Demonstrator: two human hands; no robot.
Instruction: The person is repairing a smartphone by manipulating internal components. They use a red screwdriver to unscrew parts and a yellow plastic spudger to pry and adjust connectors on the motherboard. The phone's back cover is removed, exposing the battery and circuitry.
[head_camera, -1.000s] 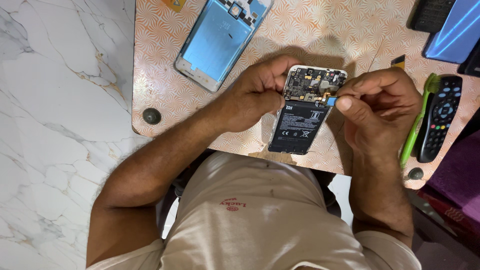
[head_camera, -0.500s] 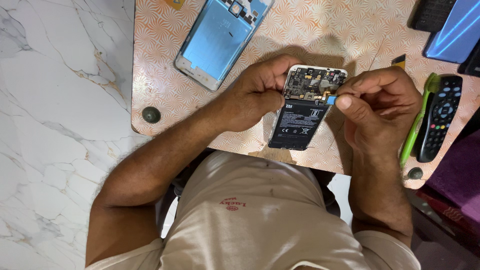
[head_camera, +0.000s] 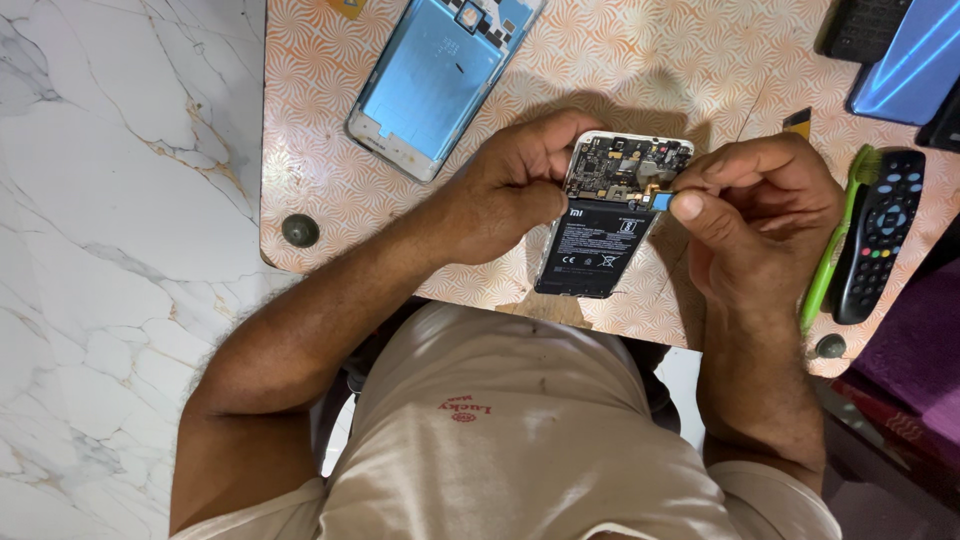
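While the left hand (head_camera: 515, 190) is gripping the side of an opened phone (head_camera: 610, 215), holding it over the patterned counter (head_camera: 330, 150), the right hand (head_camera: 755, 215) is pinching a small blue part (head_camera: 661, 201) at the phone's exposed circuit board. A blue back cover (head_camera: 430, 80) is lying well apart at the counter's far side, and a green toothbrush (head_camera: 835, 250) and black remote (head_camera: 880, 245) are resting to the right.

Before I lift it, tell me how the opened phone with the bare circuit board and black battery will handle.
The opened phone looks stiff and flat, so it likely will not flex. Its bare circuit board is probably fragile: grip the edges, as the left hand does. The small blue part pinched by the right hand may snag.
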